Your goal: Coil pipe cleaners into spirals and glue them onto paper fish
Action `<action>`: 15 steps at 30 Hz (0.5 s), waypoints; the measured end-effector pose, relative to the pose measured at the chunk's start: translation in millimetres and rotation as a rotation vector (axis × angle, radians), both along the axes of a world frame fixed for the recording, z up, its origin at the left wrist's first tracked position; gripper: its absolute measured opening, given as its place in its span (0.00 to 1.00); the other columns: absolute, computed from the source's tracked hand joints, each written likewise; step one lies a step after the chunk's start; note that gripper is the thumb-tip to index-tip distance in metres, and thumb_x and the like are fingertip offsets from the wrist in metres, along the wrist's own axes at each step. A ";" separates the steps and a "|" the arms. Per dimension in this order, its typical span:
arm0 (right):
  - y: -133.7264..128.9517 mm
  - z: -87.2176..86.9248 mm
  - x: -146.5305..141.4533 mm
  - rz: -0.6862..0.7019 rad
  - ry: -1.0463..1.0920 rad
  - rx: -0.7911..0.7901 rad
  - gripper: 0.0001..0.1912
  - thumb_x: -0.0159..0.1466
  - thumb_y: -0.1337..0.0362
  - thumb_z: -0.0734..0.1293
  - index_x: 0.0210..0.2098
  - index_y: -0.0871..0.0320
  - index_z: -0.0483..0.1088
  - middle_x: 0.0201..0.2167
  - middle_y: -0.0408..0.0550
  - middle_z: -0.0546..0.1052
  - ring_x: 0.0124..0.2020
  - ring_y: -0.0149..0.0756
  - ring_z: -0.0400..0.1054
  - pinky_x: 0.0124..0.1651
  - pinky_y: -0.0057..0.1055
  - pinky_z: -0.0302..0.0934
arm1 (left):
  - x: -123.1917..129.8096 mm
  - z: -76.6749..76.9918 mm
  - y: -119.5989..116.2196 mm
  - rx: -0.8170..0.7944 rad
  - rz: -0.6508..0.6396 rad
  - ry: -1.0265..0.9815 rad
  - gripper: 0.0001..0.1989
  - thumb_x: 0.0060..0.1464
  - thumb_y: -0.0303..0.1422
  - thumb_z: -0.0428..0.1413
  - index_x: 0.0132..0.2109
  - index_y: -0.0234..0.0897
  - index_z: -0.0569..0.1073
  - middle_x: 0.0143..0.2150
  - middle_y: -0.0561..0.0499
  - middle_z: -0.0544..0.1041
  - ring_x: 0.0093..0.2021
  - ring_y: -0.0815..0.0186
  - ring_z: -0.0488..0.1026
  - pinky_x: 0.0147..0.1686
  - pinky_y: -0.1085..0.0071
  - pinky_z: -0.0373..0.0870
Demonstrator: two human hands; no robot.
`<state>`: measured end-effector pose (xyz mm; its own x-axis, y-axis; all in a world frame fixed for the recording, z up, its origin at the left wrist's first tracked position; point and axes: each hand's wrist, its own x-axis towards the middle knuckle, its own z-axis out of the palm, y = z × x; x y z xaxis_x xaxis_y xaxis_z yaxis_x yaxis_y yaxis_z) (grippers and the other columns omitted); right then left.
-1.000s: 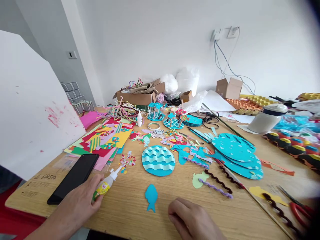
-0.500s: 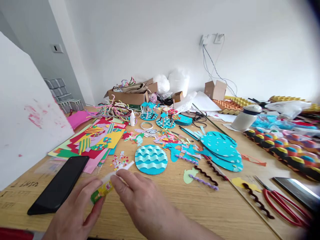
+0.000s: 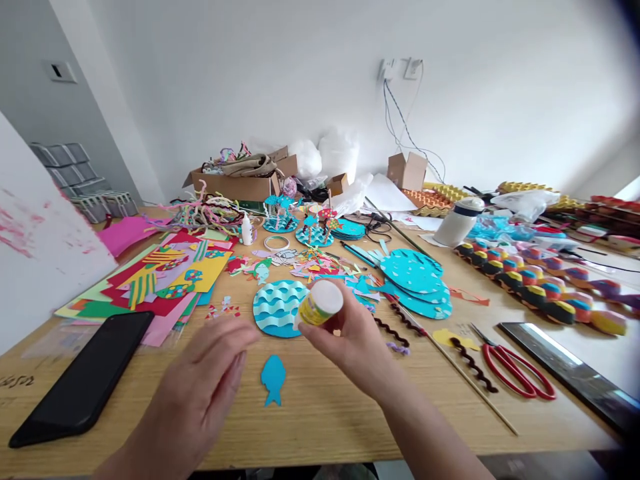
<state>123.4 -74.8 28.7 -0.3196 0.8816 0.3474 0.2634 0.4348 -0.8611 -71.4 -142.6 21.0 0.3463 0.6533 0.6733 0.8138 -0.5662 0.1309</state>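
In my right hand [image 3: 350,340] is a glue bottle [image 3: 320,303] with a yellow label, tilted so its white base faces me and its nozzle is hidden. It is over the right edge of a blue disc [image 3: 273,327] with wavy pale paper strips. My left hand [image 3: 210,373] hovers over the table with fingers extended close together and nothing visible in them. Between and below the hands lies a blue paper fish [image 3: 273,380]. Small paper bits [image 3: 224,308] lie just beyond my left fingertips.
A black phone [image 3: 83,380] and coloured paper sheets [image 3: 150,280] are on the left. To the right lie stacked blue discs [image 3: 415,283], brown wavy pipe cleaners [image 3: 473,365], a thin stick [image 3: 470,383], red-handled scissors [image 3: 517,367] and a dark tablet [image 3: 565,373]. A white glue bottle [image 3: 247,230] stands farther back.
My left hand has let go of the glue bottle. My right hand has carried it right and tipped it base-up. The blue fish, hidden before, now shows. The view has shifted right.
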 end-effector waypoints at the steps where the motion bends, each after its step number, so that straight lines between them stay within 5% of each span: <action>1: 1.7 -2.9 3.9 0.033 0.089 -0.071 0.15 0.55 0.62 0.67 0.39 0.55 0.59 0.28 0.41 0.66 0.25 0.30 0.59 0.25 0.26 0.55 | -0.7 -10.0 2.7 -0.044 -0.042 0.024 0.13 0.54 0.21 0.45 0.43 0.36 0.69 0.41 0.49 0.74 0.45 0.67 0.71 0.46 0.74 0.69; 7: 5.7 -24.8 5.2 0.140 0.179 -0.224 0.14 0.57 0.54 0.65 0.35 0.56 0.61 0.25 0.40 0.65 0.23 0.28 0.57 0.23 0.26 0.53 | -1.1 -63.7 7.3 -0.204 -0.133 0.087 0.22 0.47 0.16 0.41 0.42 0.39 0.72 0.40 0.51 0.77 0.42 0.67 0.73 0.43 0.70 0.73; 15: 0.6 -38.2 0.2 0.067 0.300 -0.219 0.14 0.54 0.55 0.68 0.33 0.55 0.63 0.27 0.40 0.67 0.25 0.29 0.59 0.25 0.26 0.54 | -1.7 -68.9 -3.1 -0.330 -0.005 0.049 0.16 0.49 0.25 0.52 0.47 0.39 0.70 0.45 0.48 0.75 0.45 0.62 0.72 0.44 0.68 0.72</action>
<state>123.6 -74.2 -9.5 -0.2921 0.9259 0.2394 -0.0371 0.2391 -0.9703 -73.0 -145.7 -47.9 0.3766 0.8316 0.4082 0.8212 -0.5036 0.2683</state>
